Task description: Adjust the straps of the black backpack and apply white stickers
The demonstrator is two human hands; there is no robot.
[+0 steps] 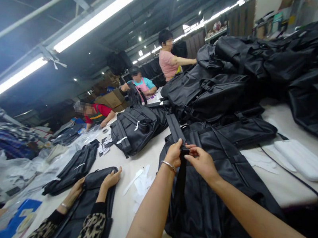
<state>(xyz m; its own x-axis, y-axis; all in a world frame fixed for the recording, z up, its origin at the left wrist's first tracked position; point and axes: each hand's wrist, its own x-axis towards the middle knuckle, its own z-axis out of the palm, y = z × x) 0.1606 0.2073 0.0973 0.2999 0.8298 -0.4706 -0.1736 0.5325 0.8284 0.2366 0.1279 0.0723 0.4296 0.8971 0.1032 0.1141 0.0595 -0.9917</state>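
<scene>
A large black backpack (204, 190) lies on the pale table in front of me. Its wide shoulder strap (175, 127) rises toward my hands, and a narrow black webbing strap (181, 181) hangs below them. My left hand (174, 153), with a bracelet at the wrist, is closed on the shoulder strap's end near a small dark buckle (184, 151). From the other side, my right hand (200, 161) pinches the buckle's edge between thumb and fingers. The fingers partly cover the buckle, so how the webbing runs through it is hidden.
Black bags (205, 94) pile up at the far right. A co-worker's hands (112, 178) hold another black bag (95, 189) at my left. White scraps (143, 185) and a white packet (306, 160) lie on the table (130, 166). Several people work farther along.
</scene>
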